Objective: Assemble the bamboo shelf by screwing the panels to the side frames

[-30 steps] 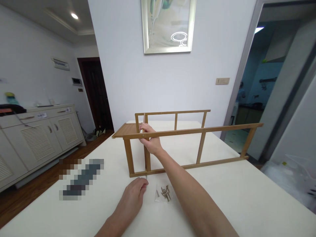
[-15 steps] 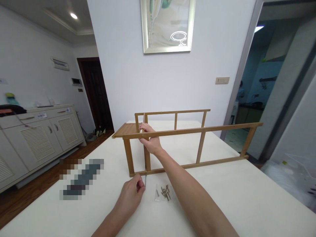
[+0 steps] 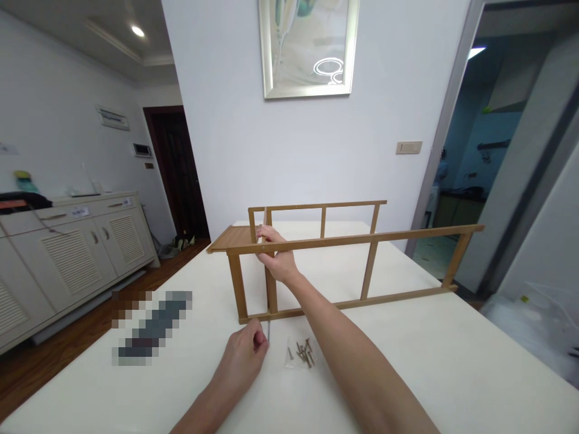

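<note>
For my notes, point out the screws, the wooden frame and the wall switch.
Screws (image 3: 304, 354): head view, middle of the pile.
Wooden frame (image 3: 344, 240): head view, near upper rail.
Wall switch (image 3: 409, 147): head view, plate's centre.

On my feed I see a bare left grip (image 3: 245, 349) at lower centre, a bare right grip (image 3: 284, 265) mid-frame, and uncovered forearms (image 3: 357, 352), the right one widening toward the bottom edge.

The front frame (image 3: 335, 242) stands on the surface (image 3: 452, 355); the rear frame (image 3: 312, 207) is behind it. The panel (image 3: 237, 237) is at the left end. Screws (image 3: 305, 354) lie on or in the bag (image 3: 289, 363), before the front frame, right of the left hand (image 3: 244, 352).
</note>
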